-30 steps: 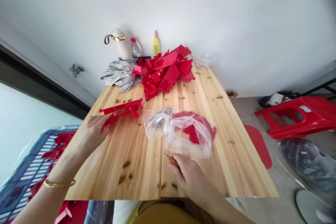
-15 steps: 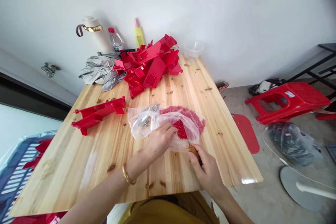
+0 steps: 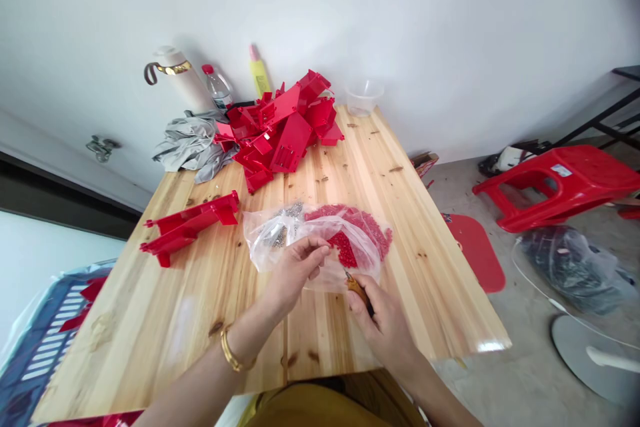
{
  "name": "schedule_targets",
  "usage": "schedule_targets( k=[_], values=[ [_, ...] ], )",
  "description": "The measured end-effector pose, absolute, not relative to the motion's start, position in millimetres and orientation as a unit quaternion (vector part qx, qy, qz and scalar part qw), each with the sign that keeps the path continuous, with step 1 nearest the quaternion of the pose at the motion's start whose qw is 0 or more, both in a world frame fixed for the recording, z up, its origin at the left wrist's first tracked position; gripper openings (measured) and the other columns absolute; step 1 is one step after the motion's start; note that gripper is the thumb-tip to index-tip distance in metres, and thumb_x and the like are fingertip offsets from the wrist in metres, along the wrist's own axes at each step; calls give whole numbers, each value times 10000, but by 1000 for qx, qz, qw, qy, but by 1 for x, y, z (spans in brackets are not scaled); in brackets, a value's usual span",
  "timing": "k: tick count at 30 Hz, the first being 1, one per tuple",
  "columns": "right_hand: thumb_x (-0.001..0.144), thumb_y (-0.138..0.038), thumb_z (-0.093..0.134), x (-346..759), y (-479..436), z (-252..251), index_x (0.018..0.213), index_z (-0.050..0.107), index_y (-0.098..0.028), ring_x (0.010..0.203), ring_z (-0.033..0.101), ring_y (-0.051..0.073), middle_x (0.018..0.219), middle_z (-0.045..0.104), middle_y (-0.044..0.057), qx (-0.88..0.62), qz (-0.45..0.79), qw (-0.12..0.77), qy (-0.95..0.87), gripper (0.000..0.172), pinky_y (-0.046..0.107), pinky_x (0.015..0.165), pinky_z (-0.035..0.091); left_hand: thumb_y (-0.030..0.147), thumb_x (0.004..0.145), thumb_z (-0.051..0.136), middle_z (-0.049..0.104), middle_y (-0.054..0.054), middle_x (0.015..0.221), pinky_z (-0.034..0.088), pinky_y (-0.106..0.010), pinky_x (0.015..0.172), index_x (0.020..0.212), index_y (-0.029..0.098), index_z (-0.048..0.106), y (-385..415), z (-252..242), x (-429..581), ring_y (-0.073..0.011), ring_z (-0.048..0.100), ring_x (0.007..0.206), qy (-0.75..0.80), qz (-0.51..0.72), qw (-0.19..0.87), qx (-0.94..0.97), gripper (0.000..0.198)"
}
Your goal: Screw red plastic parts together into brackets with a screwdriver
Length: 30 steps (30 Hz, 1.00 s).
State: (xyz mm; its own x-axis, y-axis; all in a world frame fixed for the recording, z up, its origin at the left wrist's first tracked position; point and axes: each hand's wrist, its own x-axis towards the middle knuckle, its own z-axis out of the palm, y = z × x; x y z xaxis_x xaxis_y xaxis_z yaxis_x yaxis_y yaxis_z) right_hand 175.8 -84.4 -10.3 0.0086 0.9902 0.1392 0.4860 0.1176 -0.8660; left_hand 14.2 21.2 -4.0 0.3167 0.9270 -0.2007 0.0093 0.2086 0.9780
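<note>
My right hand (image 3: 383,317) is wrapped round the amber and black handle of a screwdriver (image 3: 359,292), its metal end pointing up and away from me. My left hand (image 3: 300,270) has thumb and fingers pinched together just left of the screwdriver tip; whatever they hold is too small to make out. Beyond both hands lies a clear plastic bag (image 3: 320,280) on the table. Small red pieces (image 3: 345,250) show in its mouth, with more red pieces spread behind. Small silvery metal parts (image 3: 285,227) lie in the bag's left portion.
A red plastic part (image 3: 193,227) lies at left on the wooden table (image 3: 400,213). Behind are a heap of red parts (image 3: 285,130), grey cloth (image 3: 193,143), a jug (image 3: 183,80), bottles and a clear tub (image 3: 363,99). A blue basket (image 3: 45,353) stands at left, a red stool (image 3: 560,183) at right.
My left hand has drawn back from the bag's mouth, its fingers now pinched higher and closer to me. The screwdriver has shifted slightly left with my right hand. The view has tilted a little.
</note>
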Motion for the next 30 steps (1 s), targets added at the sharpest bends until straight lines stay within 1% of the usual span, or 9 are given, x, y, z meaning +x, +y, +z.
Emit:
schedule_targets(
  k=[1,3,5,8,10,14,17,24,30],
  values=[
    [1000,-255,451,171,-81,-7,1152,607,-196,853,712,188,983,741,63,-578,316,403,-635,226,267,741,558,372,826,727,618,-11,764,420,-223,565,879,168,681,16,-1,10,-111,554,659,447,378,695,416,215],
    [1000,-244,444,162,-75,-3,1169,604,-197,912,715,200,1033,742,76,-565,314,401,-649,238,285,778,562,368,763,803,659,-34,865,462,-222,623,894,166,703,6,3,3,-121,604,763,409,396,776,273,261],
    [996,-234,445,153,-70,0,1178,603,-193,940,721,210,1059,744,86,-553,307,400,-664,245,304,801,567,331,753,824,687,-52,956,505,-254,737,895,168,720,-2,6,-2,-143,630,870,370,408,809,208,240],
    [989,-217,456,144,-65,2,1162,605,-190,955,728,217,1065,751,95,-548,291,400,-674,230,309,798,577,309,802,789,707,-61,977,518,-309,851,933,174,730,-9,8,-6,-167,643,909,325,422,826,182,197],
    [987,-201,456,140,-64,3,1183,599,-187,984,723,219,1091,745,101,-549,283,392,-681,243,319,823,577,289,808,788,714,-58,980,513,-329,894,951,178,731,-12,6,-7,-171,644,916,307,438,829,163,189],
    [981,-190,461,135,-66,4,1234,587,-174,990,716,227,1102,737,109,-550,257,380,-698,283,346,863,573,271,756,839,714,-43,892,515,-288,841,856,152,734,-18,-1,-10,-147,637,849,318,437,833,119,187],
    [985,-200,460,133,-67,5,1248,582,-173,997,713,235,1109,734,114,-552,240,379,-703,292,358,873,574,278,727,865,713,-42,871,509,-263,802,845,129,737,-20,-4,-11,-139,635,840,324,432,836,98,229],
    [987,-200,457,132,-70,3,1214,588,-172,927,725,228,1051,740,109,-558,221,365,-712,263,346,811,586,265,741,854,712,-42,893,502,-281,847,846,121,734,-24,-5,-10,-150,641,874,317,443,835,76,215],
    [989,-195,449,130,-70,2,1222,582,-157,990,720,242,1100,735,130,-559,206,363,-716,270,362,836,578,267,757,840,719,-42,908,502,-268,842,871,125,742,-25,-4,-11,-145,645,878,314,445,835,77,207]
  ],
)
